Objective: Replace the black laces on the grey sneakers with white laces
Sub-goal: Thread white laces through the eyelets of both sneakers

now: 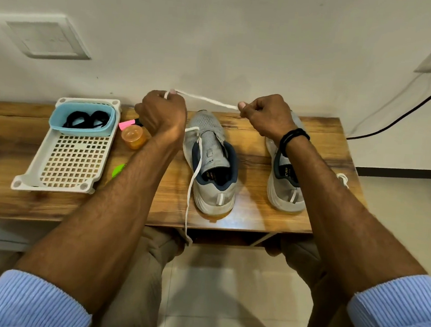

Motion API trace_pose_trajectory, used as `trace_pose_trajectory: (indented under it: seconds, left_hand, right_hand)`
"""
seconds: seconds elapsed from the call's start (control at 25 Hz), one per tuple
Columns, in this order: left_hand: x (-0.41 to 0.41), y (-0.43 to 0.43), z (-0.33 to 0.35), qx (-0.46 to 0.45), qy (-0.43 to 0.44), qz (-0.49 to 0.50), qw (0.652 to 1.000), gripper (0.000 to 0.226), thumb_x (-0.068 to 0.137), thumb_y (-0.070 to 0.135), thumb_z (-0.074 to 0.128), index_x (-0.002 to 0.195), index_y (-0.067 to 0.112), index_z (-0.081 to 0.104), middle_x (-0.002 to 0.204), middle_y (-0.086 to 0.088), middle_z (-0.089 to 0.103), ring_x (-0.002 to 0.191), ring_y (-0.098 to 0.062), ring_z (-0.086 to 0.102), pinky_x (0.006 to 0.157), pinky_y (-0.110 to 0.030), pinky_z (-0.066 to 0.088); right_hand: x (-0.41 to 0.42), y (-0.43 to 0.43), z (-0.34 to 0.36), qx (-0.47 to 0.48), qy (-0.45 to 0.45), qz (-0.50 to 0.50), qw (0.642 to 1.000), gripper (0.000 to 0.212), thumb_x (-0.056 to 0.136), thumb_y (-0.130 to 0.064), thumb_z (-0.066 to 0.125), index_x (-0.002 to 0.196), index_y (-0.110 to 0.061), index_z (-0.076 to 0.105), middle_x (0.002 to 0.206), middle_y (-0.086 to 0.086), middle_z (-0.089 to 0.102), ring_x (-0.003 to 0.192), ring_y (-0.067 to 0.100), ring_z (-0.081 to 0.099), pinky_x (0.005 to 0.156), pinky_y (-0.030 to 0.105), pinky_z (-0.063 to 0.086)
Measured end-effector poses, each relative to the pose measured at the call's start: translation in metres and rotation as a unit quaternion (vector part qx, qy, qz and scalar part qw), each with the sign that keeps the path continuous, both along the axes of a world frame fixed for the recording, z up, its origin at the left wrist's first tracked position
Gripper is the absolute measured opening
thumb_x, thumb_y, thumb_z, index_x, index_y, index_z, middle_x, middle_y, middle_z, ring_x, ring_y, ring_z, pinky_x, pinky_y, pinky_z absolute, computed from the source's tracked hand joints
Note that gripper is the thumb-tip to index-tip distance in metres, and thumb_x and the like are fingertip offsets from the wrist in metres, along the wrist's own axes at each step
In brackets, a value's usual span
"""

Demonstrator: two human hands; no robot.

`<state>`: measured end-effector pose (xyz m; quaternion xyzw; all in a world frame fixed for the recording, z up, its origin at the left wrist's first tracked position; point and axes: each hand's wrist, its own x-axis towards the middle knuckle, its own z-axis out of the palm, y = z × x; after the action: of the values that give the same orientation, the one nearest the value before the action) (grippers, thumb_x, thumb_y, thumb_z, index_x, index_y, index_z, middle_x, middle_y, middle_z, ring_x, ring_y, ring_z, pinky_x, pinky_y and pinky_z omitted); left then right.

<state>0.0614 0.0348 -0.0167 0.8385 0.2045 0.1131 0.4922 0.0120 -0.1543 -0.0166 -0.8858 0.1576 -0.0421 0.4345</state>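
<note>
Count on the shoes is two: the left grey sneaker [210, 168] sits near the middle of the wooden tabletop [253, 192], and the right grey sneaker [284, 185] stands well apart to its right, partly hidden behind the right forearm. Both have their heels toward the person. Both hands are raised above the toe end and curled tight. The left hand [161, 114] and right hand [265, 115] each pinch one end of a taut white lace [207, 100] stretched straight between them. One hanging lace [194, 172], also white, comes off the eyelets of the left grey sneaker, runs down its side and drops over the front edge of the tabletop. Can't tell if it's the same piece as the taut one. A third bit, a spare white lace [343, 178], lies bunched at the far right edge. Off to the left there's one white perforated tray [74, 161] with one blue tub [81, 130] sitting in its far end. The black laces [88, 119] are inside the tub, in what looks like two coils. Beside the tray are one orange jar [133, 136], one pink thing [126, 125] and one green thing [118, 170], too hidden to identify. One black wristband [293, 139] is on the right wrist.
</note>
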Motion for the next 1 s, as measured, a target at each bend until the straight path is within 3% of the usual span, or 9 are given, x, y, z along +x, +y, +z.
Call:
trace_pose_trajectory:
  seconds: [0.12, 0.2, 0.32, 0.48, 0.56, 0.68, 0.76, 0.84, 1.0]
  left_hand:
    - [-0.008, -0.006, -0.004, 0.141, 0.011, -0.185, 0.973, 0.060, 0.083, 0.023, 0.063, 0.142, 0.019, 0.049, 0.141, -0.011, 0.039, 0.125, -0.027, 0.036, 0.095, -0.029, 0.037]
    - [-0.010, -0.016, -0.007, 0.222, -0.038, -0.312, 0.923, 0.044, 0.089, 0.025, 0.066, 0.132, 0.025, 0.062, 0.137, -0.008, 0.046, 0.126, -0.025, 0.037, 0.096, -0.027, 0.034]
    - [-0.002, -0.014, -0.012, 0.268, -0.022, -0.302, 0.914, 0.023, 0.094, 0.037, 0.064, 0.113, 0.028, 0.073, 0.125, -0.008, 0.059, 0.122, -0.027, 0.041, 0.085, -0.027, 0.027]
    - [0.000, -0.004, -0.012, 0.254, -0.073, -0.238, 0.935, 0.024, 0.098, 0.035, 0.059, 0.115, 0.023, 0.071, 0.123, -0.012, 0.055, 0.122, -0.025, 0.039, 0.085, -0.023, 0.023]
    - [-0.004, -0.008, -0.011, 0.224, -0.086, -0.238, 0.941, 0.023, 0.099, 0.030, 0.059, 0.117, 0.021, 0.070, 0.122, -0.012, 0.054, 0.120, -0.024, 0.042, 0.085, -0.022, 0.029]
    - [-0.011, -0.013, -0.011, 0.161, -0.084, -0.219, 0.959, 0.032, 0.097, 0.022, 0.062, 0.127, 0.013, 0.056, 0.118, -0.010, 0.055, 0.104, -0.020, 0.053, 0.083, -0.027, 0.044]
    - [-0.012, -0.012, -0.013, 0.103, -0.016, -0.234, 0.967, 0.039, 0.093, 0.018, 0.067, 0.127, 0.013, 0.048, 0.112, -0.008, 0.060, 0.096, -0.020, 0.058, 0.079, -0.031, 0.049]
    - [-0.011, -0.008, -0.023, 0.113, 0.076, -0.317, 0.938, 0.025, 0.090, 0.017, 0.071, 0.114, 0.011, 0.065, 0.106, -0.007, 0.069, 0.097, -0.021, 0.065, 0.087, -0.036, 0.055]
    - [-0.009, -0.006, -0.038, 0.107, 0.147, -0.388, 0.904, 0.013, 0.090, 0.016, 0.072, 0.095, 0.006, 0.076, 0.096, -0.009, 0.074, 0.088, -0.017, 0.066, 0.086, -0.036, 0.055]
  right_hand:
    - [0.000, 0.010, 0.002, 0.108, 0.025, 0.020, 0.994, 0.027, 0.097, -0.033, 0.061, 0.086, -0.012, 0.074, 0.057, -0.009, 0.055, 0.051, 0.010, 0.043, 0.048, 0.024, 0.039]
    - [0.001, 0.016, 0.002, 0.198, 0.035, 0.056, 0.978, 0.022, 0.099, -0.023, 0.058, 0.088, -0.009, 0.071, 0.067, -0.005, 0.059, 0.060, 0.011, 0.048, 0.049, 0.023, 0.041]
    - [0.002, 0.016, 0.000, 0.244, 0.024, 0.078, 0.966, 0.014, 0.097, -0.014, 0.060, 0.095, -0.005, 0.071, 0.076, 0.003, 0.062, 0.064, 0.010, 0.057, 0.055, 0.022, 0.048]
    - [0.007, 0.011, -0.006, -0.081, 0.048, 0.117, 0.989, 0.013, 0.089, -0.022, 0.072, 0.100, -0.016, 0.075, 0.078, -0.006, 0.064, 0.072, 0.009, 0.059, 0.070, 0.024, 0.044]
    - [0.011, 0.015, -0.011, -0.115, 0.067, 0.083, 0.988, 0.013, 0.086, -0.023, 0.075, 0.098, -0.017, 0.076, 0.080, -0.003, 0.066, 0.076, 0.013, 0.063, 0.072, 0.026, 0.049]
    - [0.018, 0.024, -0.021, 0.093, 0.079, -0.018, 0.992, 0.005, 0.088, -0.012, 0.073, 0.090, -0.010, 0.070, 0.080, 0.007, 0.070, 0.069, 0.019, 0.070, 0.070, 0.031, 0.061]
    - [0.023, 0.027, -0.028, 0.282, 0.069, -0.077, 0.954, 0.007, 0.090, -0.001, 0.067, 0.084, -0.001, 0.063, 0.081, 0.012, 0.066, 0.068, 0.020, 0.069, 0.067, 0.029, 0.061]
    - [0.025, 0.026, -0.037, 0.407, 0.064, -0.100, 0.906, 0.005, 0.088, 0.011, 0.062, 0.089, 0.006, 0.062, 0.088, 0.014, 0.064, 0.074, 0.020, 0.067, 0.062, 0.025, 0.060]
    - [0.022, 0.028, -0.057, 0.425, 0.084, -0.080, 0.898, 0.019, 0.088, 0.014, 0.060, 0.104, 0.004, 0.061, 0.086, 0.010, 0.064, 0.079, 0.019, 0.065, 0.064, 0.025, 0.061]
